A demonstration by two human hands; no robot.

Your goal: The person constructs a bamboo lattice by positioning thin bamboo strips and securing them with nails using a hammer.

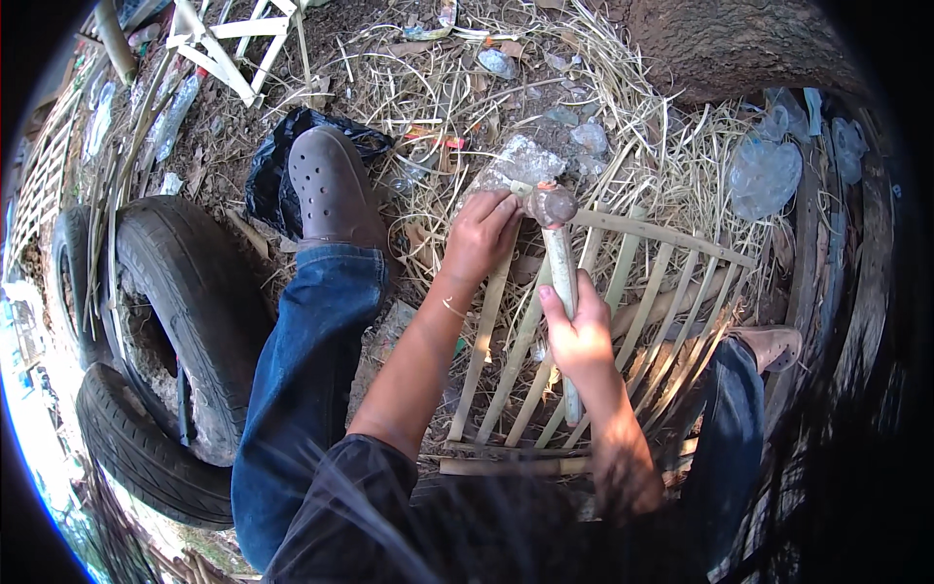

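Observation:
My right hand [579, 336] grips the pale wooden handle of a hammer [557, 248], whose metal head sits at the top rail of a bamboo slat frame [637, 273]. My left hand [482, 234] pinches something small at that same rail, right beside the hammer head; the pinched item is too small to tell. The frame lies tilted across my lap, its slats running down toward my knees. A thin bracelet circles my left wrist.
Two old tyres [185, 321] lie stacked at the left. My left foot in a brown clog [331, 185] rests by a black plastic bag [268, 170]. Straw, crumpled clear plastic [764, 175] and a white slat frame [229, 49] litter the ground. A tree trunk [739, 44] stands ahead.

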